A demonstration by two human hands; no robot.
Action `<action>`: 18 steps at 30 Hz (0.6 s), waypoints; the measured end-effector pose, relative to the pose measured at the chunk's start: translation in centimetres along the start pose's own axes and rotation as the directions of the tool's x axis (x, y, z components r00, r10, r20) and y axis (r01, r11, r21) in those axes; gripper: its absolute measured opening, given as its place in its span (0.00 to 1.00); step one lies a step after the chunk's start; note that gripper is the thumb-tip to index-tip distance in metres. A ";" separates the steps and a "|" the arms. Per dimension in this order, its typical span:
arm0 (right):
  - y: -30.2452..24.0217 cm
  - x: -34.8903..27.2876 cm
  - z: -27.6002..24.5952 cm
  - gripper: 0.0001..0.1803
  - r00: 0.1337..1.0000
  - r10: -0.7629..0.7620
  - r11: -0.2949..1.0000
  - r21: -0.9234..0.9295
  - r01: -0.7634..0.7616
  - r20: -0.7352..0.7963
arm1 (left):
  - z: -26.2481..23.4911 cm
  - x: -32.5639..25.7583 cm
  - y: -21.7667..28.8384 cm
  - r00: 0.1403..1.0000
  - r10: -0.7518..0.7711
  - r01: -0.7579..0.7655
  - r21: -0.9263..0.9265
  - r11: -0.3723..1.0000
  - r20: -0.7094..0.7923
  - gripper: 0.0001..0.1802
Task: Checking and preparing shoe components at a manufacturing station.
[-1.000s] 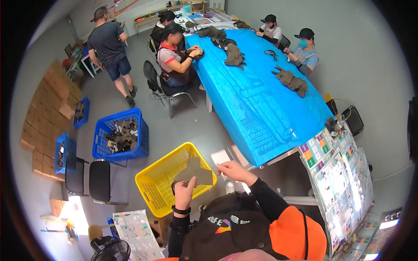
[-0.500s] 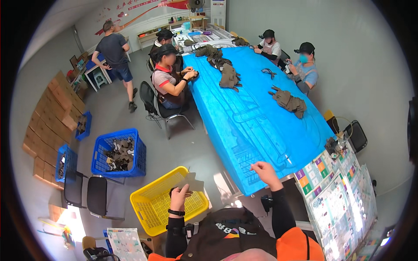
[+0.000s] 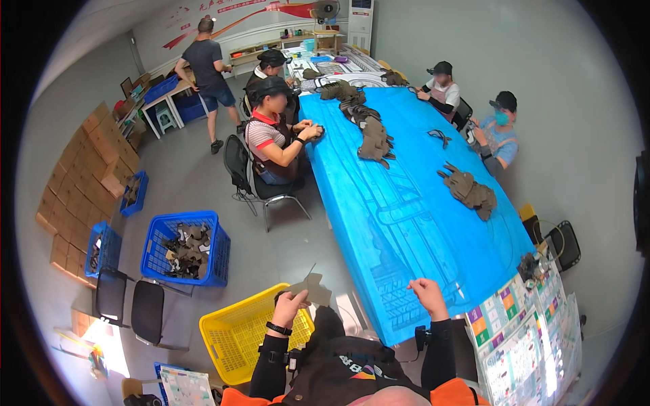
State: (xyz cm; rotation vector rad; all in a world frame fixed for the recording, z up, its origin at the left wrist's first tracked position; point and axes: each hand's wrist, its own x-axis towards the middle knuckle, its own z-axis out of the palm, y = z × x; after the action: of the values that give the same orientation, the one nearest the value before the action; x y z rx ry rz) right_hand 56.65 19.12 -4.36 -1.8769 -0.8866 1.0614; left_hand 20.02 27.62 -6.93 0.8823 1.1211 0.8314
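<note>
My left hand [image 3: 290,308] is closed on a flat grey-brown fabric piece [image 3: 318,289], which sticks out to the right of the fingers above the yellow basket's right end. A thin dark point or strand rises from the piece's upper edge. Over the near end of the blue-covered table [image 3: 386,237], my right hand [image 3: 429,299] is raised with thumb and fingertips pinched together. Whatever is in that pinch, if anything, is too small to make out. The two hands are well apart.
Below my left hand stands a yellow basket [image 3: 215,344]. A blue basket [image 3: 221,254] of dark gloves sits farther left by black chairs [image 3: 148,308]. Brown gloves [image 3: 470,195] lie heaped on the table. Several people sit along it; one person [image 3: 206,64] stands at the back left.
The view has shifted, so the table sits lower in it. The fabric piece shows more fully beside my left hand. My right hand stays pinched. The person at the back left has walked farther away.
</note>
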 end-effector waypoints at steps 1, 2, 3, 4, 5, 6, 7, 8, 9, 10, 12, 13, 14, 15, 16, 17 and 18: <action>-0.6 1.7 0.7 0.13 0.996 -0.077 0.997 0.030 0.075 0.038 | -0.5 1.8 0.3 0.998 -0.031 0.032 -0.023 0.999 0.049 0.13; -1.2 3.4 1.4 0.13 0.997 -0.074 0.997 0.012 0.074 0.032 | -1.1 3.7 0.6 1.000 -0.009 0.009 -0.010 1.000 0.001 0.13; -1.8 5.2 2.1 0.13 1.000 -0.001 0.999 -0.040 0.001 -0.013 | -1.8 5.7 0.9 1.000 -0.030 0.030 -0.003 1.000 0.001 0.12; -2.4 7.0 2.7 0.13 0.997 -0.078 0.997 -0.012 0.079 0.021 | -2.5 7.9 1.3 0.996 -0.074 0.074 -0.003 0.997 0.047 0.12; -3.0 8.9 3.3 0.13 0.997 -0.074 0.997 -0.037 0.074 0.011 | -3.2 10.1 1.6 0.997 -0.055 0.058 -0.047 0.997 0.049 0.12; -4.0 11.1 4.0 0.13 0.999 -0.007 0.995 -0.095 0.003 -0.040 | -4.0 12.5 2.2 0.994 -0.106 0.107 -0.024 0.994 0.036 0.13; -5.0 13.1 4.8 0.13 0.996 -0.084 0.995 -0.061 0.083 -0.004 | -4.8 14.5 2.7 0.995 -0.094 0.094 -0.008 0.996 -0.013 0.13; -6.1 15.2 5.6 0.13 0.998 -0.055 0.997 -0.059 0.053 -0.037 | -5.6 17.0 3.6 0.990 -0.137 0.137 0.009 0.991 0.019 0.13; -7.2 17.0 6.4 0.12 0.993 0.047 0.994 -0.088 -0.057 -0.112 | -6.6 19.1 4.4 0.990 -0.136 0.135 0.039 0.990 0.046 0.13; -8.4 18.7 7.1 0.12 0.997 -0.014 0.998 -0.056 0.011 -0.070 | -7.5 21.2 5.2 0.986 -0.153 0.152 0.019 0.988 0.066 0.14; -11.2 22.4 8.6 0.12 0.990 0.045 0.984 -0.167 -0.067 -0.131 | -9.9 24.9 7.0 0.974 -0.215 0.210 0.085 0.974 0.066 0.15; -12.6 24.2 9.4 0.12 0.995 -0.024 0.991 -0.136 0.011 -0.092 | -11.1 26.5 7.9 0.977 -0.211 0.205 0.107 0.973 0.045 0.15; -13.8 25.7 10.4 0.12 0.996 -0.005 0.993 -0.120 -0.006 -0.094 | -12.5 27.9 8.7 0.972 -0.233 0.228 0.122 0.966 0.029 0.14; -15.0 27.0 11.0 0.12 0.987 0.077 0.986 -0.136 -0.097 -0.142 | -13.7 29.2 9.5 0.975 -0.217 0.220 0.095 0.971 -0.039 0.13; -16.0 28.3 11.7 0.12 0.994 0.017 0.994 -0.107 -0.028 -0.103 | -14.8 30.3 10.2 0.965 -0.263 0.263 0.065 0.963 -0.011 0.13; -16.9 29.7 12.4 0.12 0.995 0.010 0.991 -0.134 -0.023 -0.100 | -15.9 31.4 10.9 0.958 -0.285 0.286 0.042 0.957 -0.023 0.13; -17.7 31.0 13.0 0.12 0.989 0.061 0.977 -0.194 -0.087 -0.138 | -16.8 32.3 11.6 0.967 -0.247 0.250 0.043 0.967 -0.063 0.13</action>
State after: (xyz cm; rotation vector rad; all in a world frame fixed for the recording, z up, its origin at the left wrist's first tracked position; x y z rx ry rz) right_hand 54.29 57.02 -3.87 -2.1348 -0.8790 0.9076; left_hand 9.89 64.06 -12.24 0.7446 1.2783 0.6263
